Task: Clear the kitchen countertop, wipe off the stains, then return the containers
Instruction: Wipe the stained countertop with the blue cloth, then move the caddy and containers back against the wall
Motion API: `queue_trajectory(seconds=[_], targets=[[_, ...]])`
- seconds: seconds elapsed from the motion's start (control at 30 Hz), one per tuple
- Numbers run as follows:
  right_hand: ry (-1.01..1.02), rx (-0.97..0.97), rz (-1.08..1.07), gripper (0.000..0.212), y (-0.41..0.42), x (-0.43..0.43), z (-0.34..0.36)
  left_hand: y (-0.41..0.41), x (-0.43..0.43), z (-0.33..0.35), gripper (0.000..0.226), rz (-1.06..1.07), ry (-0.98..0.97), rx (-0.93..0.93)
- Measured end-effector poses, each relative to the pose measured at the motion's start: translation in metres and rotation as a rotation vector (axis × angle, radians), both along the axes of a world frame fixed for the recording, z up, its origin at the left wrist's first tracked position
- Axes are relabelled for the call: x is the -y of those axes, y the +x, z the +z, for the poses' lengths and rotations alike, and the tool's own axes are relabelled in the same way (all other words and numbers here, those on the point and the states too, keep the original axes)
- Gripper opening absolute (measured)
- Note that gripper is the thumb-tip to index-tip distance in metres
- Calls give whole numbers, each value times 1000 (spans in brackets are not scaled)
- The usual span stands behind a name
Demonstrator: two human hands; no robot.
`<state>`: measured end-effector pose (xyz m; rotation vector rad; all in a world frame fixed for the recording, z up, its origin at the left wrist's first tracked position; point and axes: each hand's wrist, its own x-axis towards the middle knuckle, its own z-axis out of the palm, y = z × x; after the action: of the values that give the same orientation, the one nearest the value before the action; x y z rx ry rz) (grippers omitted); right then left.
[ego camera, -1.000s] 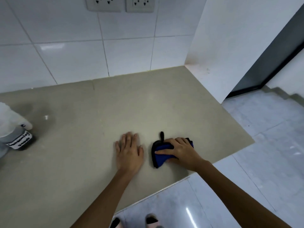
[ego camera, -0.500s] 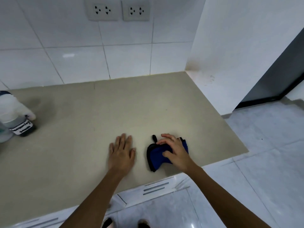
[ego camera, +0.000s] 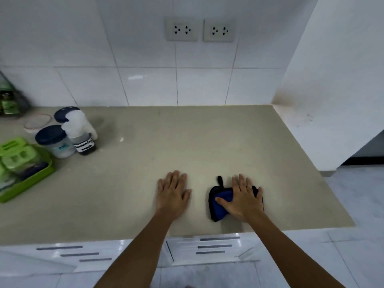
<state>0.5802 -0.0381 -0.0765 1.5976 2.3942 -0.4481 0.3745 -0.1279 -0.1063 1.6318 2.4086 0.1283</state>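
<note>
Beige countertop [ego camera: 187,142], white tiled wall [ego camera: 145,84] behind. Near front edge, right half: right hand [ego camera: 243,198] flat, fingers straight, pressing folded blue cloth [ego camera: 218,204]. Just beside, left hand [ego camera: 172,194] flat on bare surface, holding nothing. Lidded containers [ego camera: 68,134] at far left, well apart from cloth; left hand nearer them.
</note>
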Motion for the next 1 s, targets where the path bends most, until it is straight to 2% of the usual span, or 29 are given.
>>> queue_trajectory(seconds=[0.07,0.17,0.23,0.3,0.53,0.7,0.87,1.0], targets=[[-25,19,2,103,-4,-2,4,-13,13,1,66,77,18,15],[18,-17,92,95,-35,1,13,-44,35,6,81,175,34,0],[36,-65,186,90,-71,8,17,-70,48,12,71,245,20,-11],[47,-105,300,86,-117,17,20,-97,65,18,60,334,34,0],[61,-180,641,75,-285,71,23,-199,152,33,58,600,160,-54],[49,-248,757,70,-397,116,30,-286,211,45,70,784,330,-144],[37,-342,737,59,-471,147,25,-356,239,43,58,951,421,68],[-177,-508,449,57,-517,163,19,-399,246,40,62,1056,627,409]])
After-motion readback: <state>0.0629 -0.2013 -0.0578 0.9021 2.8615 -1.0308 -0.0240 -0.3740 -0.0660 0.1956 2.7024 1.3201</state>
